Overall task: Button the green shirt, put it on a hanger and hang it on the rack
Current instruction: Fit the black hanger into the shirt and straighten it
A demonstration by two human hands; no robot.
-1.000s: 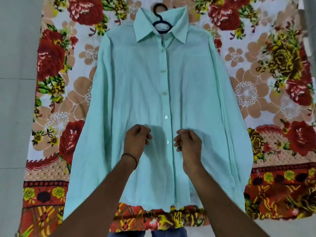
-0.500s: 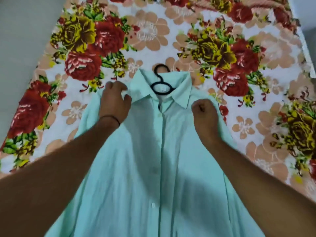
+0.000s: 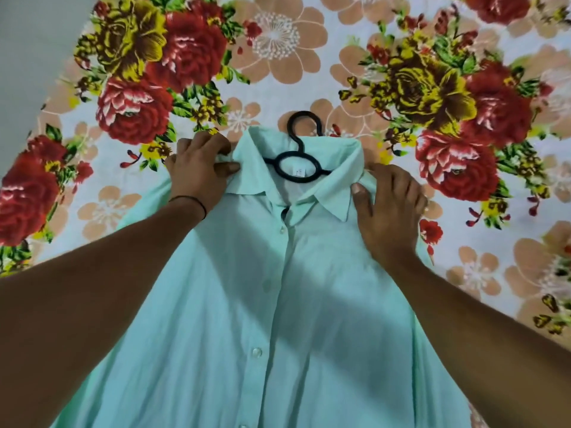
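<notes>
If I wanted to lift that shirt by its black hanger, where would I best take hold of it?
Probably the hook of the hanger, reached from beyond the collar: it sticks out bare past the green shirt, while the hanger's arms are hidden inside the shoulders.

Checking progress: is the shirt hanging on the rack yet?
No, the green shirt lies flat on the floral sheet, hanger in its collar.

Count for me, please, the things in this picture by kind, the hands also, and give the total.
Green shirt: 1
Black hanger: 1
Flowered sheet: 1
Hands: 2, the left hand and the right hand
Total: 5
</notes>
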